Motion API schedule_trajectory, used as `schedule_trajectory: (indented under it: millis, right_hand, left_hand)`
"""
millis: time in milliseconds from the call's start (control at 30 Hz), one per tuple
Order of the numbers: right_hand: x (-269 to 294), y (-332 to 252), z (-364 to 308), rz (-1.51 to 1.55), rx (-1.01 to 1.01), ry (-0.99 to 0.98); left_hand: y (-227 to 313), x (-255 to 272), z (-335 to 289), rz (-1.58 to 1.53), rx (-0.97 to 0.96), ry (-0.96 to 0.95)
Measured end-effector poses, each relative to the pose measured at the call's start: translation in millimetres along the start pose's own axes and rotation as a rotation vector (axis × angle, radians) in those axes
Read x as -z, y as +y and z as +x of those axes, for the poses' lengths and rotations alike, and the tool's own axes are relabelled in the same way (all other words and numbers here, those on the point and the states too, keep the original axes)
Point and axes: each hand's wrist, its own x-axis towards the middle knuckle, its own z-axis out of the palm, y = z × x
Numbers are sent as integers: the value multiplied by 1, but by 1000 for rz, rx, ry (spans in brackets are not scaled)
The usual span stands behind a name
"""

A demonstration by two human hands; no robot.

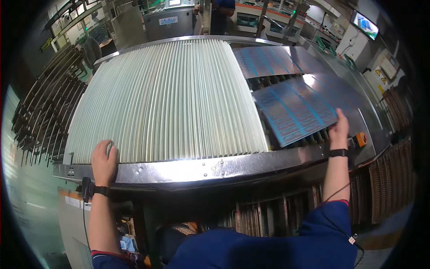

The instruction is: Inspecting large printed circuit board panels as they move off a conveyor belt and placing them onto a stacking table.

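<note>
My right hand (pixel 339 130) grips the near right edge of a thin, shiny dark panel (pixel 298 107) with blue stripes, which looks like a circuit-board panel. That panel lies tilted at an angle over dark rollers (pixel 313 137) on the right part of a metal-framed machine. Behind it rests a second striped panel (pixel 268 62), partly overlapped on its near side. On the left, my left hand (pixel 104 159) lies over the machine's front steel rail (pixel 179 171), fingers stretched onto the ends of long, pale ridged slats (pixel 170 103). Nothing shows in that hand.
Dark slotted racks stand left (pixel 49 103) and at right (pixel 394 179). An orange switch box (pixel 360 139) sits on the rail beside my right wrist. Beyond the machine are a grey cabinet (pixel 169 28), a person (pixel 222 15) in dark clothing and a wall screen (pixel 365 25).
</note>
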Motion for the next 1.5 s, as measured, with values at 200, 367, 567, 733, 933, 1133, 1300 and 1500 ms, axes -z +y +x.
schedule_trajectory:
  millis: [200,367,567,733,933,1133,1300,1500]
  right_hand:
    - [11,-31,38,171,71,106]
    - [-48,39,103,364,2,-70]
    - [-117,126,168,219,-14,168]
    - [-135,161,191,51,-43,177]
    - [-165,201,202,-219,-31,495]
    - [-116,229,244,-1254,372,-102]
    - [-123,173,287,-1369,516,-315]
    - [-231,77,237,-1309,1031,-178]
  left_hand:
    - [3,-1,0,53,6,9]
    - [8,-2,-1,87,2,16]
    - [14,1,1,86,51,-21]
    - [15,-1,4,58,102,-41]
    - [19,-2,8,81,99,-36]
    - [20,-2,8,102,112,-8]
    - [13,-4,5,115,57,50]
    - [4,-5,0,37,24,152]
